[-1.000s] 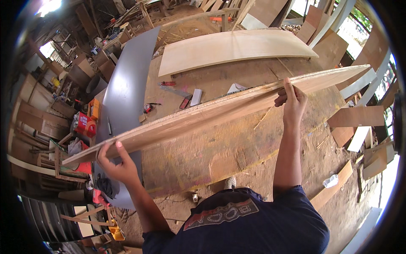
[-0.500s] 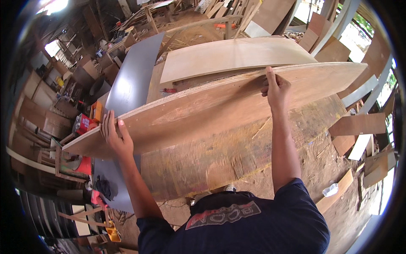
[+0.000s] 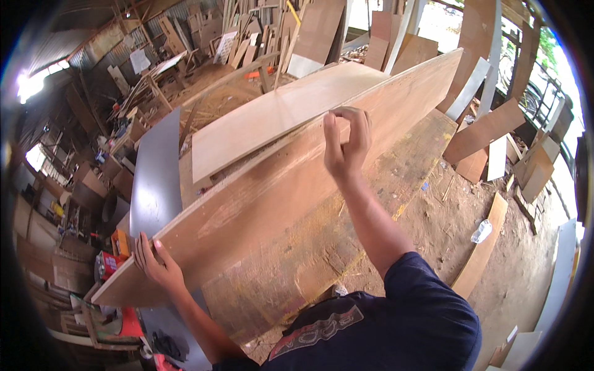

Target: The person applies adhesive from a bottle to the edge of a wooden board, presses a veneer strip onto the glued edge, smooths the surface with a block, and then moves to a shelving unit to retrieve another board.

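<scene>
A long plywood panel (image 3: 272, 198) stands on edge, tilted, across a worn wooden worktop (image 3: 297, 263). My left hand (image 3: 158, 263) grips its near-left end, with the fingers over the upper edge and the thumb against the edge. Farther along that edge my right hand (image 3: 348, 139) is curled, thumb and forefinger meeting in a ring. Whatever lies between those fingertips, if anything, is too small to make out. Behind the panel lies a pale plywood sheet (image 3: 272, 111).
A shiny grey sheet (image 3: 154, 167) extends past the left end. Red and orange boxes (image 3: 110, 263) sit beside my left hand. Boards (image 3: 486, 130) lean on the right. A plastic bottle (image 3: 481, 232) lies on a plank (image 3: 476, 266) on the dirt floor.
My view has turned to the right, so the panel now slants more steeply. My right hand has gone from a fist with thumb on the edge to a ring-shaped curl. My left hand keeps its hold.
</scene>
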Motion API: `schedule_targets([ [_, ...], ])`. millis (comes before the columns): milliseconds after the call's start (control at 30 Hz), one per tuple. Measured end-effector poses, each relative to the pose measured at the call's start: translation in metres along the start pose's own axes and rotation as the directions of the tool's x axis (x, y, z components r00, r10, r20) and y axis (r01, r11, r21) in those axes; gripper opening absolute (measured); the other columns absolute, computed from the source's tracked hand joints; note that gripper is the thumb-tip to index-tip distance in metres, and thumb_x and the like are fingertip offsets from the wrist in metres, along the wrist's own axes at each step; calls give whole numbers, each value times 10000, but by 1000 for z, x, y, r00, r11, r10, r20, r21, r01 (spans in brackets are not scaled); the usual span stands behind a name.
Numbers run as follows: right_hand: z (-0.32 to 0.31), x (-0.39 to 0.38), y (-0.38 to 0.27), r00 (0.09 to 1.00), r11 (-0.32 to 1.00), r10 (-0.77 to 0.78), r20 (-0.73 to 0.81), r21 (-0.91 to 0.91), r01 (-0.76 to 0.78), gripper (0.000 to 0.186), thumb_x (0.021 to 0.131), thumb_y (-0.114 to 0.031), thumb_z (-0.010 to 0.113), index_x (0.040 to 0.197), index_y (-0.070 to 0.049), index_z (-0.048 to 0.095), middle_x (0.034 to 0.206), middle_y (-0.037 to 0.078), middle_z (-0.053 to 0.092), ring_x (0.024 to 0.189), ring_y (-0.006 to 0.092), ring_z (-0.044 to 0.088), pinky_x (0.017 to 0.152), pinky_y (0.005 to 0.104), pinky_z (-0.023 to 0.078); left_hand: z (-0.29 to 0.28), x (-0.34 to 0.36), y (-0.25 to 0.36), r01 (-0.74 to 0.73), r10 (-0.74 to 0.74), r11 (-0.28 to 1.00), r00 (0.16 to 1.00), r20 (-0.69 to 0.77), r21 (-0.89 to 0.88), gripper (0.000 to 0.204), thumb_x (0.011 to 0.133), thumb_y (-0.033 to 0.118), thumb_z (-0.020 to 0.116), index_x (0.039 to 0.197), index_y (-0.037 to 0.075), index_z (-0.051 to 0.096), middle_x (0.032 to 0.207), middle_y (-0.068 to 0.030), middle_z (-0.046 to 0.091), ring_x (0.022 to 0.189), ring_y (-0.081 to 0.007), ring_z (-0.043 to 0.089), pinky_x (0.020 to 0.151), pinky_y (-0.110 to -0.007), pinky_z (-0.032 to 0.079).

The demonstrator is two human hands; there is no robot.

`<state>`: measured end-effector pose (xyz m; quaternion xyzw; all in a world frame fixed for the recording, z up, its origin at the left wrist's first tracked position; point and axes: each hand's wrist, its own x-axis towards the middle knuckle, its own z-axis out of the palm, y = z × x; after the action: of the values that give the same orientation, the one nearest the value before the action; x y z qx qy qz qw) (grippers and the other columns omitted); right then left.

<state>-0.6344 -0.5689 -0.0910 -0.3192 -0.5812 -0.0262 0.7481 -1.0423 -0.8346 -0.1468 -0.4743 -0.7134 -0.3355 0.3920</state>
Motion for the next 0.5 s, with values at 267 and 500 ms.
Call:
schedule_targets([
  [267,50,11,13,962,961,-273,5,-42,273,287,951,-304,693,1104,-62,672,1094,104,710,1122,324,627,1158,532,327,-10,-4,9,-6,6,999,1000,10,-49,431,1091,251,588,1416,-24,656,1391,-231,682,1327,-422,603,1208,-568,359],
  [500,60,10,10,978,980,-198,69,-16,199,201,935,-250,701,1029,-73,692,1006,104,719,1055,318,647,1149,532,334,-18,-10,15,20,-20,1000,999,48,-4,485,1078,282,602,1459,-17,627,1439,-247,647,1355,-432,579,1230,-573,342],
])
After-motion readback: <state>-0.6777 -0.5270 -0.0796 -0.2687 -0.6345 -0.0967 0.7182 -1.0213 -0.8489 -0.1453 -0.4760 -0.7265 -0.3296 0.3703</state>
